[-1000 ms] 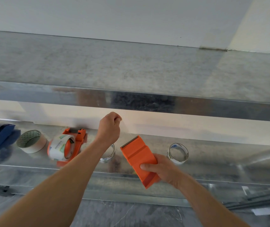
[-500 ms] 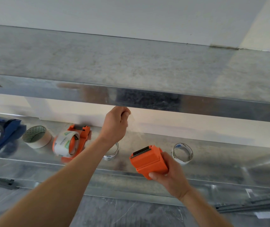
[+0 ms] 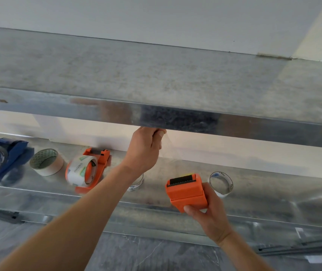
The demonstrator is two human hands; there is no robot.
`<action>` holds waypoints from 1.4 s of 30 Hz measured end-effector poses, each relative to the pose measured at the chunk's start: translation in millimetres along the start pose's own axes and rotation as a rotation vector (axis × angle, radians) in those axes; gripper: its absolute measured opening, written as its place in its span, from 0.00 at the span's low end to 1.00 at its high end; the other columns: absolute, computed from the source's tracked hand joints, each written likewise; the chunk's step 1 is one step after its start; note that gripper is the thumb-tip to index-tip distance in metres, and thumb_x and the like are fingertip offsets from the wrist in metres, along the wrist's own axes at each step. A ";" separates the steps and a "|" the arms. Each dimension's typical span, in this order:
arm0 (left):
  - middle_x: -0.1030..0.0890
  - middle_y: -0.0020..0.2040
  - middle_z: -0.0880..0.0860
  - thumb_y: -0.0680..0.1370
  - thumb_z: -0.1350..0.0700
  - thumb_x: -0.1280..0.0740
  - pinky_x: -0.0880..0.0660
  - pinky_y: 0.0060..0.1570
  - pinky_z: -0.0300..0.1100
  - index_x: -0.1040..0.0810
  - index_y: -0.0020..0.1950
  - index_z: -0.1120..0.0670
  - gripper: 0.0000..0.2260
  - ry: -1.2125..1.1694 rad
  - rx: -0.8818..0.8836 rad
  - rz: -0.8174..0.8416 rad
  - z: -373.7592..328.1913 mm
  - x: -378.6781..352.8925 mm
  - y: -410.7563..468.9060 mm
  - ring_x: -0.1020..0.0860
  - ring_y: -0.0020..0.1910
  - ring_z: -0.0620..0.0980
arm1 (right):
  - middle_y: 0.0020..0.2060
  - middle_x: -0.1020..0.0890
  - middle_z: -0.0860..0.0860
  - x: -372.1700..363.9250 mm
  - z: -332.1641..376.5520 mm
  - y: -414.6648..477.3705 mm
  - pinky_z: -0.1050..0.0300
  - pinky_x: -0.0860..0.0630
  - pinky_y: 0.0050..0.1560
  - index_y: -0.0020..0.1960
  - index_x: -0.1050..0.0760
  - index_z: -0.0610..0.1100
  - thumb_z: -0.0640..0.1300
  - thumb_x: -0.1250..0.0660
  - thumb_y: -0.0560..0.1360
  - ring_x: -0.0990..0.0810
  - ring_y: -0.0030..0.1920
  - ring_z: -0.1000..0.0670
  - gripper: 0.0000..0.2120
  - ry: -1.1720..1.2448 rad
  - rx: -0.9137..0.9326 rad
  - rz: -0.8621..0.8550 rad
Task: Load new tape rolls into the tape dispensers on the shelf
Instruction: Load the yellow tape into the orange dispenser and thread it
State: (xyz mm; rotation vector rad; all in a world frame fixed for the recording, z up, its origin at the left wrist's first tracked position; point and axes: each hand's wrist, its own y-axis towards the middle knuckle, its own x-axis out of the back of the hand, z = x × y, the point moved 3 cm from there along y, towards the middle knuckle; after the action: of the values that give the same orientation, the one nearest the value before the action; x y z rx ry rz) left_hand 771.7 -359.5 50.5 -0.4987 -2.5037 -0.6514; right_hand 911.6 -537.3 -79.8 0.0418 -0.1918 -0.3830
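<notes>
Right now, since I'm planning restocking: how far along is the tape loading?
Done: the blue dispenser and the orange shelf dispenser each carry a roll. In hand: the right-hand grip holds a second orange dispenser; the left-hand grip pinches a clear tape strip. Left: beige roll, right clear roll and half-hidden roll lie loose.

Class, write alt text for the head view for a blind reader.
The right hand grips an orange tape dispenser; the left hand pinches a clear tape strip under the upper shelf. The lower shelf holds a blue dispenser, a loaded orange dispenser and loose rolls.
</notes>
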 end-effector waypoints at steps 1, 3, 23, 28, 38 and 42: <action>0.26 0.31 0.47 0.82 0.63 0.42 0.33 0.34 0.25 0.29 0.41 0.51 0.12 0.006 -0.042 0.000 -3.2 1.4 -2.0 0.25 0.34 0.39 | 0.47 0.16 0.51 0.3 1.5 0.1 0.60 0.22 0.47 0.58 0.25 0.45 0.51 0.25 0.66 0.17 0.46 0.52 0.24 0.004 0.013 0.002; 0.26 0.32 0.46 0.81 0.66 0.41 0.33 0.36 0.25 0.27 0.43 0.54 0.10 0.009 -0.116 0.006 -7.4 3.5 -8.1 0.25 0.37 0.41 | 0.49 0.15 0.51 1.3 3.1 -0.3 0.60 0.21 0.49 0.60 0.26 0.44 0.51 0.25 0.67 0.16 0.49 0.50 0.25 0.010 0.034 -0.001; 0.25 0.43 0.56 0.79 0.66 0.41 0.28 0.35 0.48 0.24 0.45 0.65 0.07 -0.051 -0.495 0.103 -32.2 7.8 -43.9 0.26 0.38 0.53 | 0.51 0.13 0.50 2.6 -13.2 3.8 0.54 0.20 0.57 0.57 0.18 0.46 0.54 0.26 0.68 0.15 0.54 0.49 0.20 -0.008 -0.011 -0.041; 0.25 0.43 0.56 0.79 0.65 0.41 0.27 0.35 0.47 0.23 0.45 0.64 0.08 -0.062 -0.499 0.122 -34.7 7.4 -41.7 0.26 0.38 0.52 | 0.53 0.14 0.47 3.7 -17.7 5.5 0.40 0.20 0.57 0.60 0.19 0.47 0.53 0.26 0.70 0.16 0.55 0.45 0.21 -0.004 -0.019 -0.013; 0.25 0.42 0.56 0.79 0.65 0.41 0.27 0.31 0.48 0.23 0.44 0.65 0.09 -0.073 -0.545 0.166 -36.9 9.9 -51.9 0.26 0.36 0.52 | 0.54 0.14 0.48 2.8 -14.2 5.5 0.46 0.20 0.57 0.60 0.19 0.47 0.52 0.26 0.70 0.16 0.56 0.47 0.20 -0.015 0.009 0.001; 0.26 0.42 0.55 0.79 0.66 0.41 0.28 0.32 0.48 0.23 0.44 0.66 0.09 -0.075 -0.546 0.174 -34.7 13.5 -55.9 0.27 0.37 0.52 | 0.54 0.14 0.50 0.6 -11.5 4.8 0.56 0.20 0.56 0.63 0.21 0.45 0.52 0.27 0.70 0.16 0.56 0.48 0.23 0.022 0.019 0.017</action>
State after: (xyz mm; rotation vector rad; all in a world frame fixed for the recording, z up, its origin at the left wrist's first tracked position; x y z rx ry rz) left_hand 748.2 -420.7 64.8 -0.9370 -2.2945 -1.2697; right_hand 916.2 -533.0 -90.6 0.0635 -0.1739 -0.3637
